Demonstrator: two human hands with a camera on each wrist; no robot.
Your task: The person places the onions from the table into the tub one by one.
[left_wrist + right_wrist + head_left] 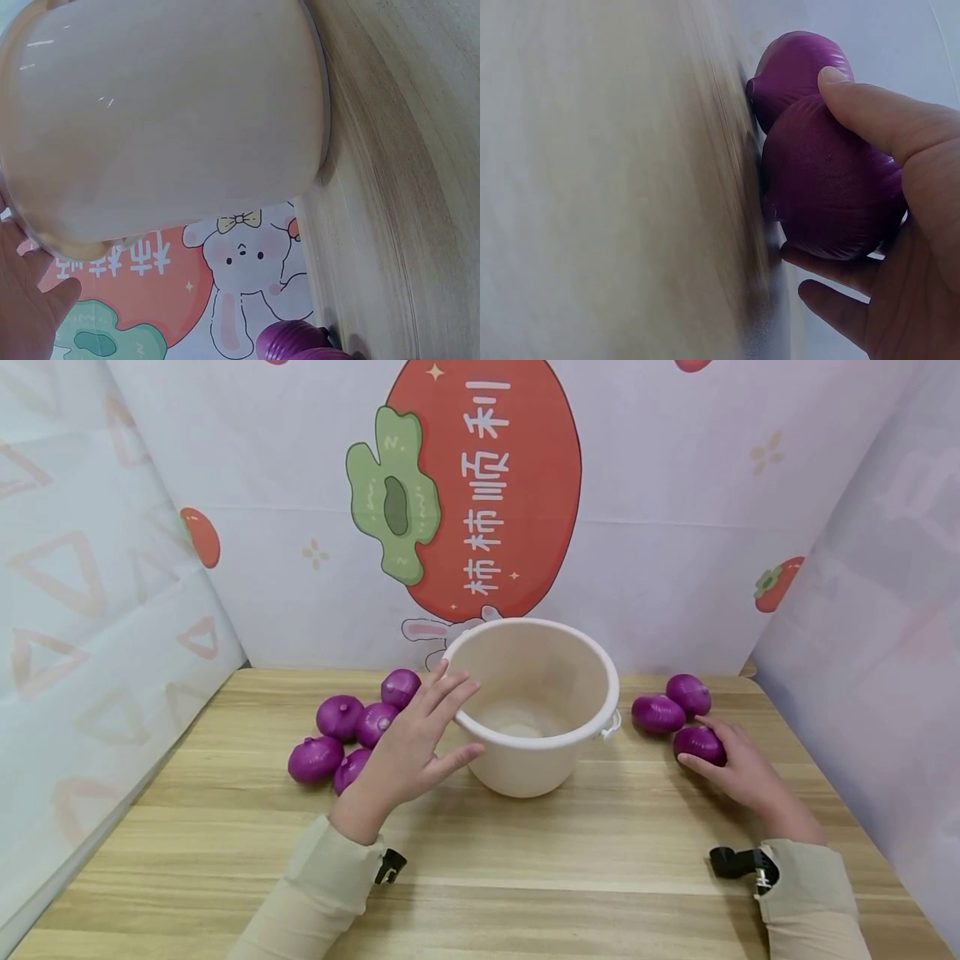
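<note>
A cream plastic bucket [528, 768] with a white rim stands mid-table. My left hand [420, 735] is at its left rim, fingers extended and thumb spread; the left wrist view shows the hand [26, 300] beside the rim, and whether it touches cannot be told. At the right, my right hand [746, 772] holds a purple onion [699, 746] on the table. In the right wrist view, the thumb lies along one side of that onion [832, 180] and fingers reach round the other. Two more onions, one nearer the bucket [657, 714] and one behind [688, 694], lie close by.
Several purple onions [340, 717] are grouped left of the bucket, partly behind my left hand. The wooden table [570, 860] ends at a printed backdrop [660, 568], with cloth walls on both sides. A white handle joint [611, 724] sticks out from the bucket's right side.
</note>
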